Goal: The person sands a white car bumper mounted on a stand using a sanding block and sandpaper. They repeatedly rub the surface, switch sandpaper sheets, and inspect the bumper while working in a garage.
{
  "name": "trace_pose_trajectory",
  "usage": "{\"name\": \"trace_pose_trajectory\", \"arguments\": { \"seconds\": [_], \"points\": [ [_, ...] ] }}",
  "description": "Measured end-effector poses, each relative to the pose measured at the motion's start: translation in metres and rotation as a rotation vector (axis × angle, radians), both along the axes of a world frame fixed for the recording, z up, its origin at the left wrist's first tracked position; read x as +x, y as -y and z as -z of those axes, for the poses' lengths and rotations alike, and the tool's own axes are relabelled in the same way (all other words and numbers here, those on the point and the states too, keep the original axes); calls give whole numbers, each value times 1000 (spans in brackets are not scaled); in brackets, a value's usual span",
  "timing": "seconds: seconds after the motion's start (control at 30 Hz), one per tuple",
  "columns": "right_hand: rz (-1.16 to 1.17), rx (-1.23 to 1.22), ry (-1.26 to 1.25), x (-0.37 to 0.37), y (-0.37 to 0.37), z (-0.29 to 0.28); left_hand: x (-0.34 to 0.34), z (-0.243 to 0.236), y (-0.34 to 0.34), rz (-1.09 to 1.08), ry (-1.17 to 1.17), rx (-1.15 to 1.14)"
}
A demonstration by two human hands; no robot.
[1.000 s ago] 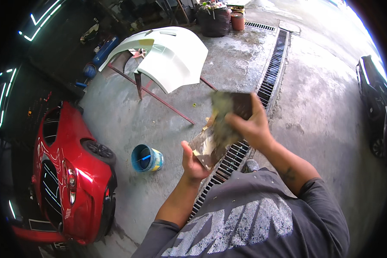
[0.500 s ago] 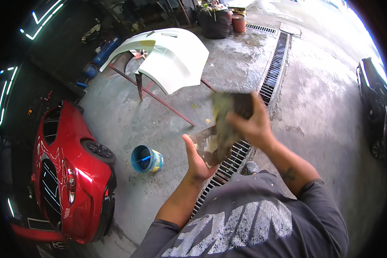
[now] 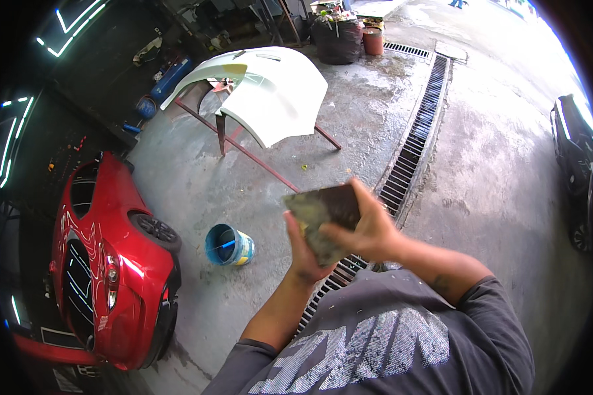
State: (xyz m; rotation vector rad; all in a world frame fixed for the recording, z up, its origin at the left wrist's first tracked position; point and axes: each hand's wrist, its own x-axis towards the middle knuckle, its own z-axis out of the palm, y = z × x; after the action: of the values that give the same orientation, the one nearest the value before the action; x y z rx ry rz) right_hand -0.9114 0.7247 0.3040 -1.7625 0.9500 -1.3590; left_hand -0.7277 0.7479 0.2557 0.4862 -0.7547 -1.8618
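A flat dark board (image 3: 313,204) smeared with greenish and tan residue is held low in front of me, slightly blurred. My right hand (image 3: 367,227) grips it from the right, fingers over its far edge and thumb across its face. My left hand (image 3: 302,253) is closed on the left and lower side of the same bundle; whether a second board lies beneath is hidden. Just left of my hands, a blue bucket (image 3: 221,249) with a blue-handled item inside stands on the concrete.
A white car body panel (image 3: 283,99) rests on a red metal stand (image 3: 257,162) ahead. A red car (image 3: 135,309) is at left, a dark car (image 3: 570,164) at right. A drain grate (image 3: 415,151) runs beneath and ahead. Bins (image 3: 372,43) and distant legs (image 3: 456,3) are at the back.
The dark board and my right hand have moved down and left onto my left hand. The lighter, cream-smeared piece seen earlier in my left hand is now covered.
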Motion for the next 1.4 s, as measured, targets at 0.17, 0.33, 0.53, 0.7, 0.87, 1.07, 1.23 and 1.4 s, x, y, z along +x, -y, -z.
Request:
{"name": "trace_pose_trajectory", "arguments": {
  "seconds": [0.17,0.33,0.53,0.7,0.87,1.07,1.23,1.4],
  "points": [
    [-119,481,764,-17,15,15,3,-12,-1,-176,-228,37],
    [-123,869,963,3,-20,69,-16,0,11,-498,82,-58],
    [-179,670,890,-31,1,42,6,7,-15,-364,72,-233],
    [-278,593,679,-52,11,36,82,30,9,-526,248,-30],
    [-337,483,312,-41,14,28,18,-22,12,-107,0,144],
    [-23,325,131,-23,11,23,15,-38,18,-57,-16,161],
    [192,186,-47,-12,15,51,6,-42,16,-19,-69,159],
    [145,206,-82,-13,14,51,3,-26,10,-57,-65,154]
  ]
}}
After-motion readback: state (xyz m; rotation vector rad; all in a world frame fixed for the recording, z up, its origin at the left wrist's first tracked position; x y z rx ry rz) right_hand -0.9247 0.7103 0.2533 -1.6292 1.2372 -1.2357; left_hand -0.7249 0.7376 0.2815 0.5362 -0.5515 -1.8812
